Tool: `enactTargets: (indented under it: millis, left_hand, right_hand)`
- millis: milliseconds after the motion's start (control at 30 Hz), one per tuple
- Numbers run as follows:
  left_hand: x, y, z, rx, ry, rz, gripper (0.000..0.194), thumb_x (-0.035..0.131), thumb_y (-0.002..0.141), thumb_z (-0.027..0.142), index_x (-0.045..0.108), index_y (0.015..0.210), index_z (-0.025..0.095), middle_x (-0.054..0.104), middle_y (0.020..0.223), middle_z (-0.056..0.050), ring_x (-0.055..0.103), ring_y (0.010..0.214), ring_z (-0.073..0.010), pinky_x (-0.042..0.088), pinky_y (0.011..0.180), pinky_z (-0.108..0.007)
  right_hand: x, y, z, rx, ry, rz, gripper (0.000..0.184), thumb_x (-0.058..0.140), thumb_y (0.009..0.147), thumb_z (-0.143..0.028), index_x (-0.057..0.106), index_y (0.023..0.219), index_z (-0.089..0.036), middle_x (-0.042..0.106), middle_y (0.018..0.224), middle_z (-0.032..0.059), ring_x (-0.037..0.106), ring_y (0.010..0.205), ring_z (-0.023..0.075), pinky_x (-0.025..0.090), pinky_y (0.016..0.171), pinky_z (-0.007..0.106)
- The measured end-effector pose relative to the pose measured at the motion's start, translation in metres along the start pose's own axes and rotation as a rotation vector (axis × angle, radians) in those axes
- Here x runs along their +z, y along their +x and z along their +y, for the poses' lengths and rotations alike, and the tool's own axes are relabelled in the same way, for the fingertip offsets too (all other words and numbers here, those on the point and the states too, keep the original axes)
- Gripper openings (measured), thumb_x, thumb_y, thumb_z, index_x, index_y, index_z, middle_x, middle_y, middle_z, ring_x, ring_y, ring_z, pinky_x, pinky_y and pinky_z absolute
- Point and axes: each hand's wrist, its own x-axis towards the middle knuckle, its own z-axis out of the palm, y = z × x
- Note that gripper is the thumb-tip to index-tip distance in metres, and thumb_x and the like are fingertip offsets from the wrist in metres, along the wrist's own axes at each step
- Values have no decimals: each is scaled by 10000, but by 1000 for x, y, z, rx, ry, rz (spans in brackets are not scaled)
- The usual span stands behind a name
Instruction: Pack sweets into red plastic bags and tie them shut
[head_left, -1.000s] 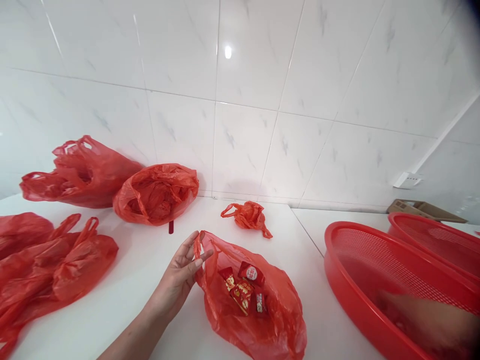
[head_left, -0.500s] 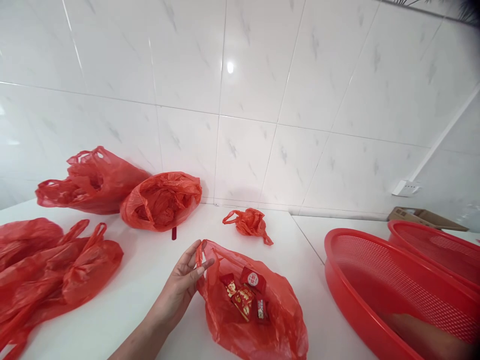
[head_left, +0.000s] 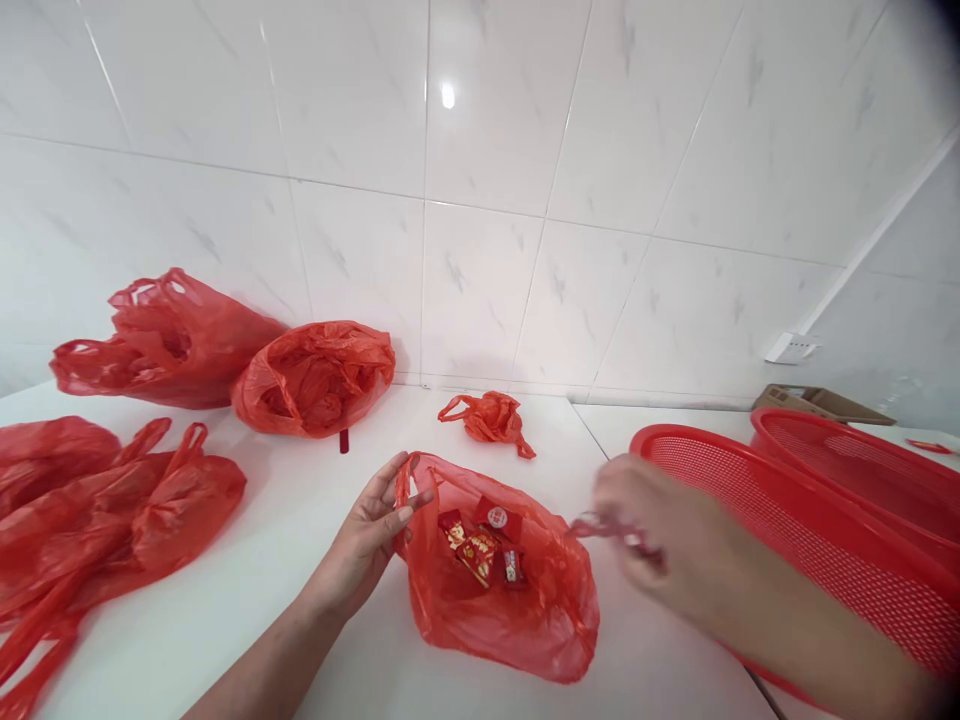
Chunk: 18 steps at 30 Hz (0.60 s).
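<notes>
An open red plastic bag (head_left: 517,610) lies on the white counter (head_left: 300,540) in front of me, with several small red wrapped sweets (head_left: 484,545) inside. My left hand (head_left: 371,535) pinches the bag's left rim and holds its mouth open. My right hand (head_left: 637,535) hovers over the bag's right edge, smeared by motion, its fingers pinched on something small and reddish that I cannot make out.
Two red mesh baskets (head_left: 817,520) stand at the right. A small crumpled red bag (head_left: 487,418) lies behind the open one. Several more red bags (head_left: 315,380) sit at the back left and along the left side (head_left: 112,510). White tiled wall behind.
My right hand has come up out of the near red basket and moved left over the open bag. My left hand still holds the bag's rim.
</notes>
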Motion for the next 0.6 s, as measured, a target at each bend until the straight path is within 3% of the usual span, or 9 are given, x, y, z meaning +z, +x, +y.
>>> enactTargets:
  millis: [67, 133, 233, 300, 367, 467, 600]
  left_hand:
    - [2, -2, 0, -5, 7, -32, 575, 645, 802, 227, 444, 1308, 411, 335, 1490, 27, 512, 1208, -245, 520, 681, -187]
    - [3, -4, 1, -12, 16, -61, 585, 642, 803, 223, 432, 1319, 405, 350, 1481, 20, 513, 1202, -246, 503, 639, -171]
    - [2, -7, 1, -17, 24, -91, 613, 656, 790, 213, 424, 1328, 392, 394, 1452, -1, 522, 1184, -247, 473, 598, -156]
    - [0, -7, 1, -5, 29, -96, 612, 660, 785, 207, 432, 1323, 391, 378, 1460, 1, 532, 1167, -241, 457, 589, -150]
    - [-2, -7, 1, 8, 38, -96, 611, 662, 784, 208, 436, 1322, 390, 362, 1469, -1, 537, 1157, -237, 445, 585, -148]
    - [-5, -5, 2, 23, 82, -89, 614, 662, 785, 224, 429, 1327, 394, 351, 1476, -1, 539, 1149, -238, 445, 588, -155]
    - [-4, -2, 5, 23, 226, -81, 617, 655, 792, 259, 408, 1347, 370, 411, 1438, -30, 524, 1158, -253, 494, 691, -220]
  right_hand:
    - [20, 20, -34, -131, 42, -87, 290, 435, 664, 27, 457, 828, -212, 512, 859, -13, 474, 690, 99, 371, 598, 207]
    - [42, 39, -48, -205, 55, -162, 289, 455, 680, 3, 477, 874, -211, 510, 868, -6, 471, 688, 108, 373, 587, 218]
    - [65, 60, -40, -182, 66, -195, 326, 534, 717, -68, 521, 1004, -224, 522, 926, 10, 510, 734, 129, 411, 626, 241]
    - [70, 64, -27, -128, 76, -140, 372, 592, 739, -137, 525, 1088, -245, 537, 995, 21, 540, 859, 160, 440, 736, 281]
    - [70, 59, -16, -35, 87, -41, 385, 594, 780, -202, 506, 1150, -267, 548, 1074, 25, 540, 974, 181, 440, 821, 315]
    - [72, 34, -8, 104, 62, 95, 269, 501, 863, -248, 512, 1130, -276, 552, 1115, 31, 553, 996, 179, 455, 808, 316]
    - [91, -12, -5, 142, -61, 91, 192, 447, 902, -328, 571, 1029, -254, 579, 947, 46, 595, 839, 184, 470, 692, 310]
